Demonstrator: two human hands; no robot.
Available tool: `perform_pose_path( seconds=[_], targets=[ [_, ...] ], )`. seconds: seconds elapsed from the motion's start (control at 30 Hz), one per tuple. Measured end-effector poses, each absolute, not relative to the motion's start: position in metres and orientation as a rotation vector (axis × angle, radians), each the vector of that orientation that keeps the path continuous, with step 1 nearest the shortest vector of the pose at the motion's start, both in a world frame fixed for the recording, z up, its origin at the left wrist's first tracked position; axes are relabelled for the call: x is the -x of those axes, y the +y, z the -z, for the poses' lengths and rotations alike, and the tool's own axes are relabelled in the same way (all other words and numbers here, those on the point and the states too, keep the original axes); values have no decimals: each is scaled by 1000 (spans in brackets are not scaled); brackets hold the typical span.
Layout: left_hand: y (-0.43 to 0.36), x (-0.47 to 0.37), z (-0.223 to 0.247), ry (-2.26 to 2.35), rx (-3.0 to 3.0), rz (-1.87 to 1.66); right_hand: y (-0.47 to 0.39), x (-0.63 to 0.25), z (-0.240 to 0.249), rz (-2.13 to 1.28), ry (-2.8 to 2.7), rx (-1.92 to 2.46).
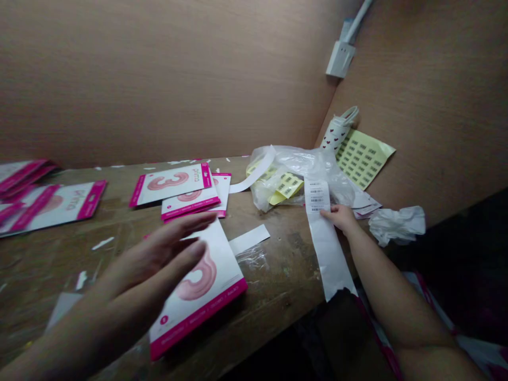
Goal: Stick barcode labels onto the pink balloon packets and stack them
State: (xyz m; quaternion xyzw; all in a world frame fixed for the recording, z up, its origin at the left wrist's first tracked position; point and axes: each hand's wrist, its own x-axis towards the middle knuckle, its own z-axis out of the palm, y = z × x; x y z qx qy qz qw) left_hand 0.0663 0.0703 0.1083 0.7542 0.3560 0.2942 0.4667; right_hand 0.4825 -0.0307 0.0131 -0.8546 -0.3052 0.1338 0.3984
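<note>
My left hand [170, 254] hovers over a white and pink package [226, 264] with a balloon-like figure printed on it. Its fingers are stretched out and hold nothing. On the right, my right hand [339, 216] pinches the edge of a long strip of barcode labels [317, 198]. Several printed labels show on the upper part of the strip; below the hand the backing paper is blank and hangs past the table's front edge. The package lies flat near that edge, partly hidden by my left hand.
More packages lie behind [170, 185] and in a stack at the left [75, 203]. A clear plastic bag [293, 159] holds yellow label sheets. Further right are a yellow label sheet [363, 159], a heart-patterned roll [335, 132] and crumpled paper [399, 225]. A power socket [340, 59] hangs above.
</note>
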Motion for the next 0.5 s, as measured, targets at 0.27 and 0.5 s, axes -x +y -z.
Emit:
perform_pose_path(
  seconds=[0.27,0.5],
  targets=[
    [80,-277,-81,873,-1200,-100,-31,-453,-17,-524,-815,1697],
    [76,-356,-40,754,-1003,-104,-30,-464,-22,-502,-797,1451]
  ],
)
